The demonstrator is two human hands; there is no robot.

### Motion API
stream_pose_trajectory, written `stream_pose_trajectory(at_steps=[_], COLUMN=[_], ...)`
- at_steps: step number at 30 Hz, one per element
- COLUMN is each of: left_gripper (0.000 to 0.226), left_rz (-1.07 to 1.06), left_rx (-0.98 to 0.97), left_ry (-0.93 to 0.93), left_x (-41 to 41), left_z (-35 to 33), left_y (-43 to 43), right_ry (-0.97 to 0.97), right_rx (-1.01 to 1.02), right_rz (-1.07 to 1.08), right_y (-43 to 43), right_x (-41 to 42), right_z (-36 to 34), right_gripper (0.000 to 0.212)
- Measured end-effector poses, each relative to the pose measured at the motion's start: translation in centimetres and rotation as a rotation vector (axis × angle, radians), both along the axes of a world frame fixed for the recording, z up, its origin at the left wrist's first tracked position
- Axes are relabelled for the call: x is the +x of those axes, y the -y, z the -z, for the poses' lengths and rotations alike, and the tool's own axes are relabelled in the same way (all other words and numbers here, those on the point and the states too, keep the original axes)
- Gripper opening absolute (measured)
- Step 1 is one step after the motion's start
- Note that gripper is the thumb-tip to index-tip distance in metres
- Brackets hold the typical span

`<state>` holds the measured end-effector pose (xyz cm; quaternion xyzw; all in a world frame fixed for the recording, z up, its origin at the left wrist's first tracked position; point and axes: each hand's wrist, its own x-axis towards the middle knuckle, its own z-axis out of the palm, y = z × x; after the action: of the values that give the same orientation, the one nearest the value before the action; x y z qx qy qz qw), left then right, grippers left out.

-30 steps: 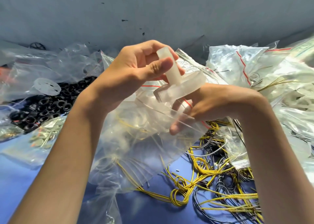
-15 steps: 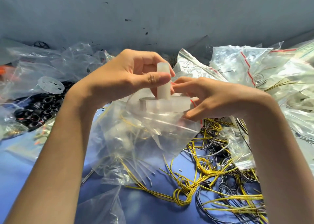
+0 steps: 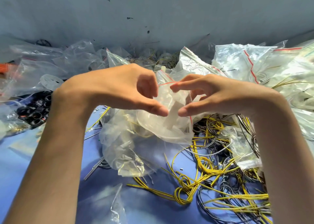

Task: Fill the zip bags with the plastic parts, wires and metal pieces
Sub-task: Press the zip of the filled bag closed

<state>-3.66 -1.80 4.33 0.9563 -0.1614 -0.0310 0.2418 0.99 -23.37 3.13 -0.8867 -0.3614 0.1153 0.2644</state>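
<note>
Clear zip bag (image 3: 169, 128), hands (image 3: 117, 89) (image 3: 222, 96) gripping rim

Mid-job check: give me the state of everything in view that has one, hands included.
zip bag: mouth open, held between both hands.
plastic part: inside the zip bag.
left hand: pinches the bag's mouth.
right hand: pinches the bag's mouth.
yellow wires: loose and tangled, not bagged.
black rings: heaped at left, partly under clear bags.

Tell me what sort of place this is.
Probably a small-parts packing bench: heaped zip bags, loose yellow wires and black rings cover a blue table, while the left hand and right hand pinch a clear bag holding a white plastic part.
</note>
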Motion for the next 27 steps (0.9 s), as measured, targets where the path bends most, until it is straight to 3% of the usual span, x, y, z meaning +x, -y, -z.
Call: stream_pose_trajectory(at_steps=[6,13,17,20,23,25,27], left_gripper=[0.048,0.015,0.020,0.019,0.012,0.009,0.012], left_rz=[0.044,0.009,0.053,0.103,0.140,0.170,0.183], left_rx=[0.209,0.312,0.245,0.085,-0.180,-0.245,-0.229], left_ry=[-0.167,-0.027,-0.010,0.165,0.483,0.569,0.630], left_x=[-0.1,1.0,0.7,0.3,-0.2,-0.5,-0.7], left_z=[0.0,0.9,0.6,0.1,-0.7,-1.1,-1.2], left_y=[-0.2,0.7,0.3,0.6,1.4,2.0,2.4], right_ry=[0.005,-0.005,-0.033,-0.029,-0.069,-0.117,-0.105], right_rx=[0.054,0.042,0.046,0.064,0.272,0.343,0.282], right_rz=[0.070,0.112,0.118,0.108,0.040,-0.047,-0.110], right_y=[0.6,0.9,1.1,1.1,1.2,1.3,1.0], right_x=[0.6,1.2,1.6,1.4,0.6,-0.2,-0.8], right_z=[0.2,0.7,0.9,0.9,-0.2,-1.1,-1.4], right_gripper=[0.040,0.035,0.035,0.030,0.030,0.033,0.031])
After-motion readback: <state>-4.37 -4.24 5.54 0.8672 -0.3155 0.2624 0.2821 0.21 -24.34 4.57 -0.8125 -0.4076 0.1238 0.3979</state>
